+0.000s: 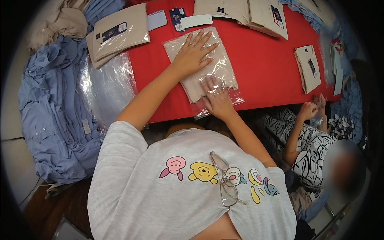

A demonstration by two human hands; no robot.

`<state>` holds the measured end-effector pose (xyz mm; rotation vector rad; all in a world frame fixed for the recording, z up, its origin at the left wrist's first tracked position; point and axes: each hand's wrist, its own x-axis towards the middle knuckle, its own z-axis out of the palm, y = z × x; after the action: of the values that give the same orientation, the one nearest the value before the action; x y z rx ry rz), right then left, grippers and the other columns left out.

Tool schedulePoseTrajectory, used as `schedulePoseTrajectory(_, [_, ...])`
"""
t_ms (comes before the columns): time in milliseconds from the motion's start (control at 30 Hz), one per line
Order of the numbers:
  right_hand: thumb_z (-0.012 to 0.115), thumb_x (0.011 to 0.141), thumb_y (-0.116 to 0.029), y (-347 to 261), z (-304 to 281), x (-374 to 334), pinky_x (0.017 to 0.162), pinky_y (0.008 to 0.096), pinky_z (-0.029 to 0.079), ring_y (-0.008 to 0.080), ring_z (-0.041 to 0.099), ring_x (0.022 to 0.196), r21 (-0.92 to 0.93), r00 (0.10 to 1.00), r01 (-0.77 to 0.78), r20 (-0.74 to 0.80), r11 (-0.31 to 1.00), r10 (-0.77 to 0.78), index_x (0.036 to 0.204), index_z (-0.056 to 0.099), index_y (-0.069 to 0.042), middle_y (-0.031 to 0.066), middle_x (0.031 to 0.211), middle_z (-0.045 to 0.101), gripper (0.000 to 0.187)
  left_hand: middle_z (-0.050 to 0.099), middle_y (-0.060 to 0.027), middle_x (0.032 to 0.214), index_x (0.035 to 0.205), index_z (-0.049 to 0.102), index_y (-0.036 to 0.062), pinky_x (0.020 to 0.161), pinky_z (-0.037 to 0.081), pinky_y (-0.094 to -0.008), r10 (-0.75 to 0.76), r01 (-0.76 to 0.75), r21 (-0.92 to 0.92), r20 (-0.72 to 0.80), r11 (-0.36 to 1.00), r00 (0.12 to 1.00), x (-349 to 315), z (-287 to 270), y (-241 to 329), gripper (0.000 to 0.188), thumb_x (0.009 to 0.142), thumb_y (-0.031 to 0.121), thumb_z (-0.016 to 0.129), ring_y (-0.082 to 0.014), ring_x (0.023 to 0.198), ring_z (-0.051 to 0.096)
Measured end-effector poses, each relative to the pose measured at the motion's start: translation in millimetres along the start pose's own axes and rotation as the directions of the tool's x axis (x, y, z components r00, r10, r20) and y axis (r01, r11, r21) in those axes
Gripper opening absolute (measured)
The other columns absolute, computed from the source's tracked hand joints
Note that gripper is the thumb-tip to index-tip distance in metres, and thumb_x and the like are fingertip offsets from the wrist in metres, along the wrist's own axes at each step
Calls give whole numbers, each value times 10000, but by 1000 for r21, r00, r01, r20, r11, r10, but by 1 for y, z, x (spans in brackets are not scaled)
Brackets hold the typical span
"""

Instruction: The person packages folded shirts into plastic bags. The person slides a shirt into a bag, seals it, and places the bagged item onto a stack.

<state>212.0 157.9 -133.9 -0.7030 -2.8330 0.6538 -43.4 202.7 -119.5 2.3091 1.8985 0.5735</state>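
A folded beige garment [222, 64] lies in a clear plastic bag [238, 97] on the red table, the bag's open end towards me. My left hand [193, 55] rests flat on the upper part of the bag, fingers spread. At the near end is my right hand [219, 99], its fingers stretched out over the garment's lower edge. Shiny film seems to cover these fingertips, so they appear to be inside the bag's mouth. Neither hand grips anything.
Stacked folded beige garments [138, 30] with dark tags stand left; more beige stacks [264, 18] lie at the back. Clear bags [108, 82] hang over the left edge beside heaped blue garments [56, 108]. A co-worker's hands [312, 109] are near a folded beige garment [307, 70] at right.
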Motion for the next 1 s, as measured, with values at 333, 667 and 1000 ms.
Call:
schedulePoseTrajectory(333, [659,1009,-181,-21,-7,-18,1282,495,354,342,449,1538,225,892,348,217,910,-395,1536,555,-36,162,1650,487,556,216,-70,1823,1685,413,353,1353,136,-583,106,-113,76,99,991,989,-35,12,-2,642,1085,551,528,-363,1670,198])
schedulePoseTrajectory(667, [818,881,-137,46,-77,-96,839,417,583,288,687,1003,122,944,-278,-148,953,294,1115,809,-91,70,1067,699,238,302,-75,1793,1644,483,366,1298,150,-706,90,-93,16,104,996,990,-54,37,106,645,1042,564,603,-392,1660,218])
schedulePoseTrajectory(1000, [795,902,-121,52,-76,-111,833,429,579,293,682,1012,137,977,-181,-85,974,194,1031,767,-68,63,1055,678,142,276,-53,1804,1638,490,370,1326,146,-653,168,-178,44,161,983,972,-76,35,129,630,1048,574,581,-371,1665,214])
